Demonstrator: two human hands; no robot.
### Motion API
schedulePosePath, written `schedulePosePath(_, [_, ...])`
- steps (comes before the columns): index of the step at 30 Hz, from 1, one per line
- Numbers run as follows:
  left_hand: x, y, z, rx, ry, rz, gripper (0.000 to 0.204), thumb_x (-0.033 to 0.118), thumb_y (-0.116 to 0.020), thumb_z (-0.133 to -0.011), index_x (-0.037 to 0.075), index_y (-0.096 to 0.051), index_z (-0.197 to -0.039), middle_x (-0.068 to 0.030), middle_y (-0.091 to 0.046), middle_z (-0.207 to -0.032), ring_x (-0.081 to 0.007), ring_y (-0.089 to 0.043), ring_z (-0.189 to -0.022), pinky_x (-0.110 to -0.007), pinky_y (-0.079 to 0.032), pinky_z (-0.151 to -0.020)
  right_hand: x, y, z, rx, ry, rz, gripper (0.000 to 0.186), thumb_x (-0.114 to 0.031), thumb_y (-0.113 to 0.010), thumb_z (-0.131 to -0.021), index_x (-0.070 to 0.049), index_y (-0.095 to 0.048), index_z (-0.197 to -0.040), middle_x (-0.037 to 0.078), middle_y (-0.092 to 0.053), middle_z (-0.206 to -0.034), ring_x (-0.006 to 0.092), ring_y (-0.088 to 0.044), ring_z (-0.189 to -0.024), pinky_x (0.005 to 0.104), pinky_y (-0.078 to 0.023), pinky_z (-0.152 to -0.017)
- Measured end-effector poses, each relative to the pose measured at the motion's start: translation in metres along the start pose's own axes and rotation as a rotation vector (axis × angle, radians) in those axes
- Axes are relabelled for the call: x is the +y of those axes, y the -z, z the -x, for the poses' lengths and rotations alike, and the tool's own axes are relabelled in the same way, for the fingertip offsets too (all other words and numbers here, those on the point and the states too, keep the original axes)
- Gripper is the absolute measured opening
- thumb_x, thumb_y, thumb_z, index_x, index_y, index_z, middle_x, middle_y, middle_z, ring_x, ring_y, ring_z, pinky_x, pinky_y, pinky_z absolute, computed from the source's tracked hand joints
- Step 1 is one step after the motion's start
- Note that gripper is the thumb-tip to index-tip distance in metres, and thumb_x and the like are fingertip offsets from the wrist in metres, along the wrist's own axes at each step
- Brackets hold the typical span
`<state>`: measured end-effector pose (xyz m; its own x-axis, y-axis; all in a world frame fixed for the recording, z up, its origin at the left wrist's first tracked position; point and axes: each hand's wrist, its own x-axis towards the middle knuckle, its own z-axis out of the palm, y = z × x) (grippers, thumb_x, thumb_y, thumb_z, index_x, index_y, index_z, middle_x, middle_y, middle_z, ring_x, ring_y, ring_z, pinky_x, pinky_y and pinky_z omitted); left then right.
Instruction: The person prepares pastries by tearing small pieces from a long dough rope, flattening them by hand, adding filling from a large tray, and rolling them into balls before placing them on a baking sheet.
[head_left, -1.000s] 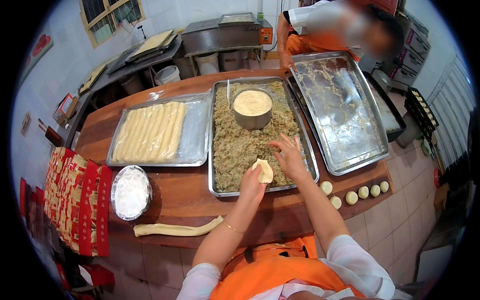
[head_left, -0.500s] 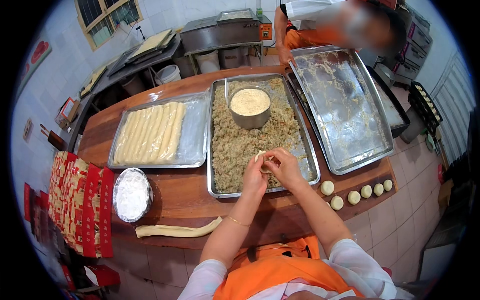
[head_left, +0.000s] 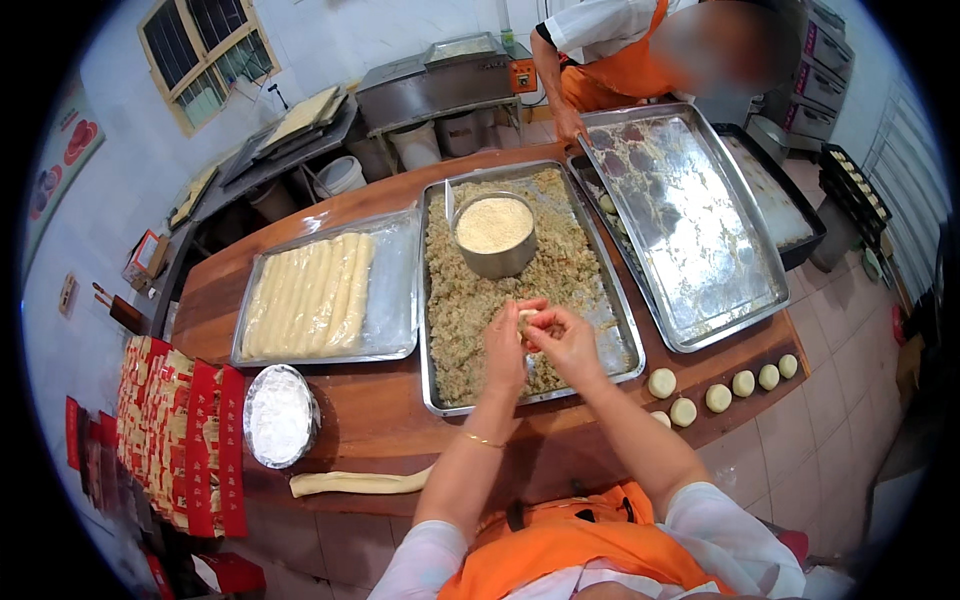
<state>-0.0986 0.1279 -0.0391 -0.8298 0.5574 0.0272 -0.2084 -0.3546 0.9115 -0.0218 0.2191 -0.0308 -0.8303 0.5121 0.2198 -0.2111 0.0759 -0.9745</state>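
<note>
Wood tabletop beneath metal trays, pale walls around.

Beyond the far edge of the wooden worktop stand whitish tiled walls, with a barred window past its far left corner, stacked metal units past its far right, and, to its right, pinkish floor tiles and a ribbed pale panel.

Pale printed characters run in columns down the red packaging at left.
</note>
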Motion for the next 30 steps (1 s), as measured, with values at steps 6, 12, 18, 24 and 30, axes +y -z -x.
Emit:
schedulePosePath(6, [-0.027, -0.004, 0.005, 0.267, 0.141, 0.527, 0.042, 0.033, -0.047, -0.107, -0.004, -0.063, -0.097, -0.0145, -0.066, -0.095, -0.0213, -0.064, -0.085, -0.033, -0.055, -0.076, -0.006, -0.004, 0.011, 0.027, 0.260, 0.486, 0.014, -0.007, -0.076, -0.082, -0.006, -0.072, -0.096, 0.012, -0.063, -0.092, 0.0255, -0.065, -0.081, 0.0345, -0.053, -0.072])
schedulePosePath(12, [-0.033, -0.001, 0.008, 0.218, 0.157, 0.584, 0.028, 0.033, -0.051, -0.106, 0.005, -0.057, -0.103, -0.0089, -0.063, -0.094, -0.0207, -0.063, -0.085, -0.036, -0.055, -0.078, 0.021, 0.003, -0.002, -0.154, 0.064, 0.077, 0.057, -0.005, -0.057, -0.091, -0.005, -0.043, -0.146, 0.014, -0.048, -0.145, 0.0255, -0.055, -0.125, 0.0346, -0.043, -0.106])
schedulePosePath(18, [-0.035, 0.001, 0.008, 0.330, 0.258, 0.582, 0.036, 0.040, -0.048, -0.106, 0.006, -0.058, -0.113, -0.0089, -0.065, -0.105, -0.0211, -0.063, -0.097, -0.037, -0.054, -0.086, 0.027, -0.006, 0.005, -0.270, 0.028, 0.008, 0.046, -0.003, -0.053, -0.095, -0.003, -0.048, -0.141, 0.014, -0.051, -0.143, 0.0234, -0.052, -0.130, 0.0352, -0.043, -0.108])
schedulePosePath(24, [-0.005, 0.004, 0.035, -0.031, 0.059, 0.474, 0.038, 0.030, -0.046, -0.106, 0.000, -0.056, -0.126, -0.0113, -0.063, -0.115, -0.0198, -0.062, -0.104, -0.033, -0.052, -0.089, -0.006, -0.002, 0.000, -0.273, -0.068, -0.326, 0.047, -0.010, -0.055, -0.096, -0.003, -0.047, -0.142, 0.010, -0.054, -0.140, 0.0183, -0.051, -0.129, 0.0337, -0.042, -0.106])
schedulePosePath(30, [-0.041, 0.006, 0.020, 0.287, 0.218, 0.710, 0.022, 0.028, -0.051, -0.102, 0.009, -0.061, -0.098, -0.0030, -0.063, -0.090, -0.0148, -0.063, -0.082, -0.029, -0.053, -0.073, 0.012, -0.017, 0.010, -0.213, 0.159, 0.091, 0.043, -0.016, -0.055, -0.094, -0.001, -0.055, -0.135, 0.017, -0.054, -0.140, 0.0312, -0.051, -0.131, 0.0396, -0.040, -0.110])
